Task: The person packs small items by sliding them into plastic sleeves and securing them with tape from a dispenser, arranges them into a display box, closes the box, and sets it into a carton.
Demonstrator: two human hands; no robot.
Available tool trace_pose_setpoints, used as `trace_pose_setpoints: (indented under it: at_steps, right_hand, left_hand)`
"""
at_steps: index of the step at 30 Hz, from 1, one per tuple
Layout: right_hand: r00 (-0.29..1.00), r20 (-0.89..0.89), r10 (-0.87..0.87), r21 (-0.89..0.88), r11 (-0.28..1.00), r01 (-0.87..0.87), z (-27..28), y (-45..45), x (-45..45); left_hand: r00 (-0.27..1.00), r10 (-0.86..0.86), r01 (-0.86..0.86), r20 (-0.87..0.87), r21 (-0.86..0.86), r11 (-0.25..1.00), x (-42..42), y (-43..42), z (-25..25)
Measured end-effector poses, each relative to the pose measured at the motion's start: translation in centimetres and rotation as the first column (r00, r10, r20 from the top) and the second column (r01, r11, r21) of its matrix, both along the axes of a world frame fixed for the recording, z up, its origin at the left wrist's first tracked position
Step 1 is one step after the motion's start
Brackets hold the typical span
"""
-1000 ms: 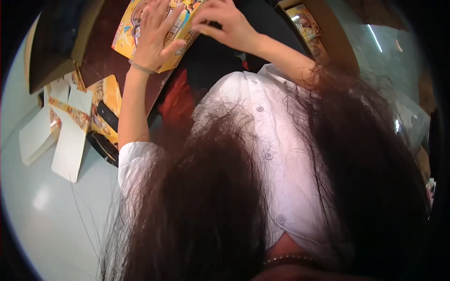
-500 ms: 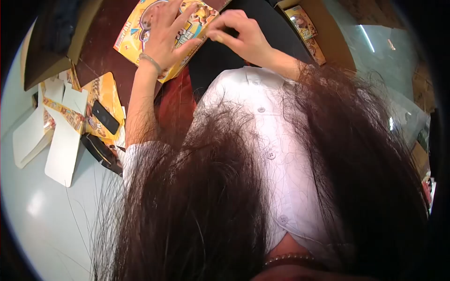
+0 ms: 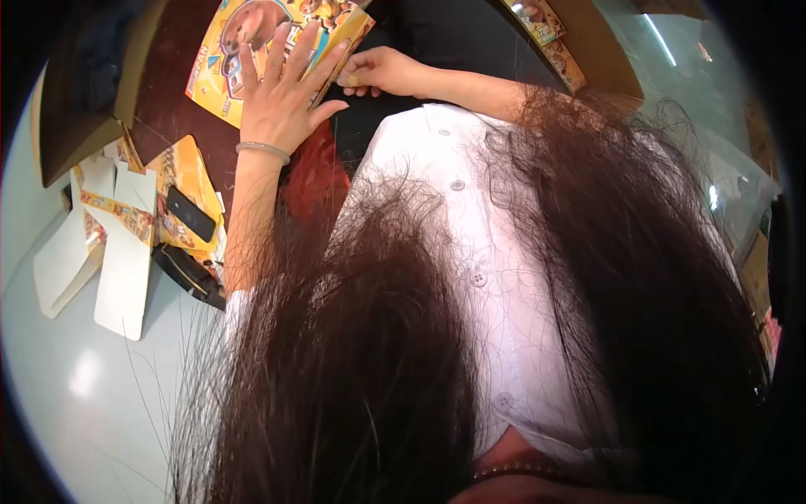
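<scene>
Clock positions taken from centre of the head view. Yellow printed box (image 3: 260, 21) at 11 o'clock, top cut off by the frame edge, seems to lie on a dark red-brown surface (image 3: 172, 109). Printed face and a narrow side show; contents can't be seen.

Left hand (image 3: 285, 97), also 11 o'clock, palm down on the box face, fingers wide apart, thumb out toward the box's 4 o'clock edge, nothing gripped. Bracelet (image 3: 263, 149) on that wrist. Right hand (image 3: 378, 71), near 12, at the same box edge; fingers curled, thumb and forefinger narrow, close together. Can't tell whether they pinch anything, or whether they touch the box.

Other containers: brown carton (image 3: 600, 50) at 1 to 2 o'clock, open, yellow printed packs (image 3: 537, 21) inside along its wall, picture sides showing; rest of the contents out of frame. Dark carton (image 3: 88, 143) at 10 o'clock, too shadowed to tell what's in it. Opened-out cardboard (image 3: 130, 252) at 9 o'clock, white faces and yellow printed strips, on a pale surface (image 3: 80, 420). Just beside it, yellow printed packaging (image 3: 180, 168) with a black phone (image 3: 191, 214) lying on top. Black pouch (image 3: 186, 273) below the phone, contents not visible. Clear plastic (image 3: 735, 181) near 3 o'clock.
</scene>
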State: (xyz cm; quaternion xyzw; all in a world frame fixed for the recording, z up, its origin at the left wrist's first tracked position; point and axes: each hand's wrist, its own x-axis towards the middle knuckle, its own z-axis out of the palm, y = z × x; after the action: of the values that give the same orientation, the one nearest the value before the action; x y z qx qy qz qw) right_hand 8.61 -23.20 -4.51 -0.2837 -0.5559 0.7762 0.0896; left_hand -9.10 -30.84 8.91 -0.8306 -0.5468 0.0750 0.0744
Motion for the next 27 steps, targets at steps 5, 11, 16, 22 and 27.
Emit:
trace_pose_setpoints:
  at_steps: [5,11,16,22,27]
  right_hand:
    - [0.998,-0.019,-0.057,-0.063,0.996,0.056,-1.0,-0.1,-0.6]
    - [0.993,0.010,-0.122,-0.059,0.991,0.122,-0.3,-0.5,-0.9]
    - [0.993,0.046,-0.106,0.011,0.994,0.105,-1.3,-0.3,-1.3]
    - [0.965,0.023,-0.260,-0.007,0.965,0.260,-1.2,0.3,-1.9]
    - [0.995,0.080,-0.055,-0.105,0.993,0.063,0.4,0.1,-0.8]
  left_hand:
    - [1.000,0.027,-0.027,0.010,-0.024,0.999,0.2,0.1,-0.2]
    - [0.999,0.049,-0.049,0.002,-0.035,0.998,0.5,0.1,-0.1]
    - [0.998,0.053,-0.052,0.024,-0.036,0.998,0.4,-0.1,-0.3]
    - [0.997,0.046,-0.045,0.055,-0.027,0.999,0.2,0.0,-0.4]
    - [0.997,0.042,-0.041,0.069,-0.024,0.999,0.1,0.0,-0.4]
